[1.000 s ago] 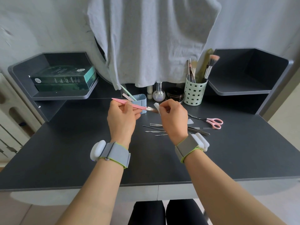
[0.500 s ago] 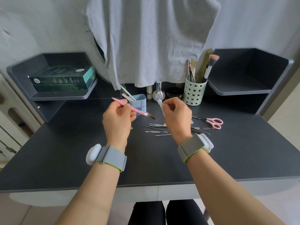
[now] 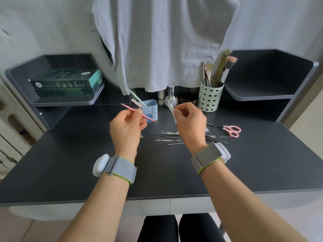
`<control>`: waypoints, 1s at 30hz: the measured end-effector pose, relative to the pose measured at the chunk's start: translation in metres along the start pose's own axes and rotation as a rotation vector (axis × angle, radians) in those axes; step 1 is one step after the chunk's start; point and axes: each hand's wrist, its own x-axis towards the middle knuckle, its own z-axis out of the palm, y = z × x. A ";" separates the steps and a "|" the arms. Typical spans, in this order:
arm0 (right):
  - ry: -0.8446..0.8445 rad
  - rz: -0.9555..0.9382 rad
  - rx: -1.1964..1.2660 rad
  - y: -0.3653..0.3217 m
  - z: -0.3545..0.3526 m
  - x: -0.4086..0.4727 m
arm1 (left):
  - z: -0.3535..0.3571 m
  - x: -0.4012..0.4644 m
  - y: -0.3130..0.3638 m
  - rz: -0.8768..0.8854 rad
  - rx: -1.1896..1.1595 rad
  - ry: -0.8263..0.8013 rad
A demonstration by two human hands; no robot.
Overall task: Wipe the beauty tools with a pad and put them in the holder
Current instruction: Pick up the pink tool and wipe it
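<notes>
At centre frame, the left hand (image 3: 127, 126) is pinching a pink tool (image 3: 139, 114) w/ its fingers. The right hand (image 3: 189, 123) is pinching a white pad (image 3: 172, 111), apart from the tool tip.

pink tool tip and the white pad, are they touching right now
Apart. The head view shows dark desk between the metal tip of the pink tool in the left hand and the white pad pinched by the right hand.

We hold a pink-handled tool (image 3: 139, 114) in our left hand (image 3: 127, 126) and pinch a white pad (image 3: 172, 110) in our right hand (image 3: 189, 123), above the dark desk (image 3: 70, 163), near the blue holder (image 3: 151, 109)
</notes>
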 end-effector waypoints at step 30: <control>0.011 -0.315 -0.052 -0.005 0.028 -0.033 | 0.014 0.001 0.002 -0.033 -0.110 0.114</control>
